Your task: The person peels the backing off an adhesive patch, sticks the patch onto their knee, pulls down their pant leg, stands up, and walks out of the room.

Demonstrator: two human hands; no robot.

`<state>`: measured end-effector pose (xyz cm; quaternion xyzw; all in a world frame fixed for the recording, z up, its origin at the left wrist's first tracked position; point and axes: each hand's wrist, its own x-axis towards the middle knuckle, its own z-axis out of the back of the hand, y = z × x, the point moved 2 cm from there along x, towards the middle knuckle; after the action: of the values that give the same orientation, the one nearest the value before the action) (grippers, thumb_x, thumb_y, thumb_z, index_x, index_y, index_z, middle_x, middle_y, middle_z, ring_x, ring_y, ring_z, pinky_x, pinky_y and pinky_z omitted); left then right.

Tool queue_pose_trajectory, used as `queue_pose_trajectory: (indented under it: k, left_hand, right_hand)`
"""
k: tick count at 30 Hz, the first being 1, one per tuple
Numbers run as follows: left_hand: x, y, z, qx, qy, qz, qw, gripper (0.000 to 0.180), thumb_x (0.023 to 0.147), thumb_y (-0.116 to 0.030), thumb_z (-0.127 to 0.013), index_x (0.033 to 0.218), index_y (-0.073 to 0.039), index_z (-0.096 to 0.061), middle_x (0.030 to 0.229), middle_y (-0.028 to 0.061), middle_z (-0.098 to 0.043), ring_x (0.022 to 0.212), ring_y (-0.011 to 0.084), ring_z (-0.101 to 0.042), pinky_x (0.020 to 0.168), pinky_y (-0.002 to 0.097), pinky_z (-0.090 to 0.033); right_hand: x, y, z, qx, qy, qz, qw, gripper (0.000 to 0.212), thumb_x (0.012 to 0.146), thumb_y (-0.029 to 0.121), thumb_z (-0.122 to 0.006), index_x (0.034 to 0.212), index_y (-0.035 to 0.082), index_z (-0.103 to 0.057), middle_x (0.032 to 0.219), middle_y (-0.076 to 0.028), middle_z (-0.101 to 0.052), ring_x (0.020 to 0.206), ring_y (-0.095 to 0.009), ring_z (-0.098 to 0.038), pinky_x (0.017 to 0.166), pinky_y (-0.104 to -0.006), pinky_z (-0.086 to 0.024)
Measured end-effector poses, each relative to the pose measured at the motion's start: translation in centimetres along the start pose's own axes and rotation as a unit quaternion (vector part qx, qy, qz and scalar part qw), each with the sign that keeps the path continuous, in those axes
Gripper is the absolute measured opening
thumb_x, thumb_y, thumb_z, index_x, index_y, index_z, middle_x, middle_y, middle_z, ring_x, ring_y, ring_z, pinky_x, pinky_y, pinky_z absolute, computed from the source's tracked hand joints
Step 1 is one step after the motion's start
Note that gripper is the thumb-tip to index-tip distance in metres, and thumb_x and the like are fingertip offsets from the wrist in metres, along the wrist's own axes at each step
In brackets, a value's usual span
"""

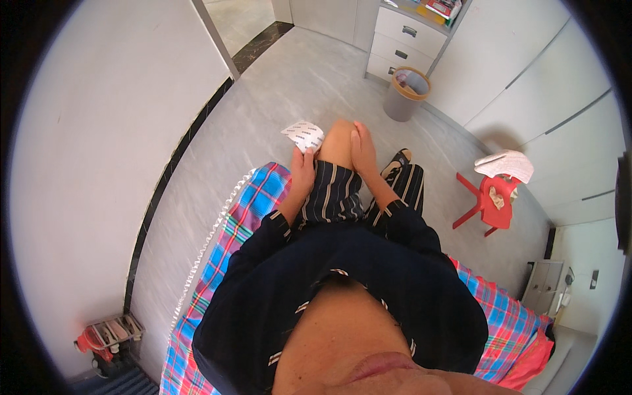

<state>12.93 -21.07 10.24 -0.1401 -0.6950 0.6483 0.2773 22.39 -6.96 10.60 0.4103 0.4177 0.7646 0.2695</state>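
My left hand (pixel 303 168) is closed on the near edge of a white sheet with rows of small dark print (pixel 305 135), which looks like an adhesive patch. The sheet stands out beyond my fingers, beside the bare left knee (pixel 338 141). That knee is bent and uncovered, with the dark striped trouser leg (pixel 329 191) pushed up above it. Against the right side of the knee lies my right hand (pixel 362 150), its fingers stretched out along the skin and holding nothing.
I sit on a bed with a plaid cover (pixel 220 266). A grey bin (pixel 403 99) stands by white drawers (pixel 408 33). To the right is a small red chair (pixel 495 207) with a pale cloth (pixel 505 164) over its back. A wall (pixel 105 131) runs along the left.
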Motion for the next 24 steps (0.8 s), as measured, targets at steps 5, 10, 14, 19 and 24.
queue_pose_trajectory:
  k: [5, 10, 14, 19, 24]
  left_hand:
    - [-1.1, 1.3, -0.2, 0.045, 0.011, 0.015, 0.999, 0.025, 0.087, -0.016, -0.042, 0.103, 0.003, -0.044, 0.094, 0.0165, -0.054, 0.087, 0.0231, -0.052, 0.077, 0.0309, -0.040]
    - [-2.8, 2.7, 1.5, 0.155, 0.007, -0.012, 0.988, 0.019, 0.088, -0.015, -0.042, 0.094, 0.003, -0.044, 0.078, 0.0136, -0.058, 0.072, 0.0234, -0.056, 0.068, 0.0324, -0.043]
    - [-4.3, 2.2, 1.7, 0.150, 0.060, -0.015, 0.987, 0.015, 0.088, -0.013, -0.041, 0.087, 0.002, -0.043, 0.070, 0.0105, -0.058, 0.065, 0.0194, -0.056, 0.063, 0.0298, -0.043]
    - [-5.3, 1.8, 1.7, 0.117, 0.053, 0.038, 0.991, 0.014, 0.089, -0.012, -0.041, 0.082, 0.000, -0.040, 0.065, 0.0084, -0.056, 0.060, 0.0169, -0.055, 0.058, 0.0273, -0.043]
    - [-6.2, 2.3, 2.3, 0.119, 0.027, 0.060, 0.991, 0.014, 0.089, -0.012, -0.040, 0.083, 0.000, -0.040, 0.067, 0.0093, -0.057, 0.062, 0.0176, -0.056, 0.059, 0.0286, -0.043]
  right_hand:
    - [-4.3, -1.9, -0.3, -0.134, -0.045, 0.058, 0.988, 0.044, 0.088, 0.027, -0.038, 0.120, -0.004, -0.037, 0.120, -0.022, -0.043, 0.110, -0.034, -0.043, 0.095, -0.0342, -0.031]
    - [-8.0, -2.1, 2.8, -0.101, 0.200, -0.162, 0.961, 0.037, 0.086, 0.023, -0.045, 0.113, -0.002, -0.046, 0.113, -0.020, -0.049, 0.108, -0.033, -0.045, 0.091, -0.0363, -0.035]
    - [-5.4, -11.4, 3.0, -0.278, 0.073, 0.042, 0.957, 0.029, 0.081, 0.023, -0.052, 0.101, 0.002, -0.055, 0.103, -0.013, -0.056, 0.097, -0.031, -0.052, 0.083, -0.0390, -0.040]
    - [3.4, -4.6, -2.2, -0.235, 0.048, 0.162, 0.957, 0.029, 0.079, 0.028, -0.050, 0.097, 0.006, -0.059, 0.104, -0.012, -0.057, 0.092, -0.028, -0.054, 0.076, -0.0407, -0.044]
    - [4.2, -6.5, -5.6, -0.218, 0.310, -0.208, 0.902, 0.036, 0.073, 0.037, -0.052, 0.098, 0.012, -0.060, 0.104, -0.010, -0.057, 0.096, -0.029, -0.053, 0.082, -0.0374, -0.042]
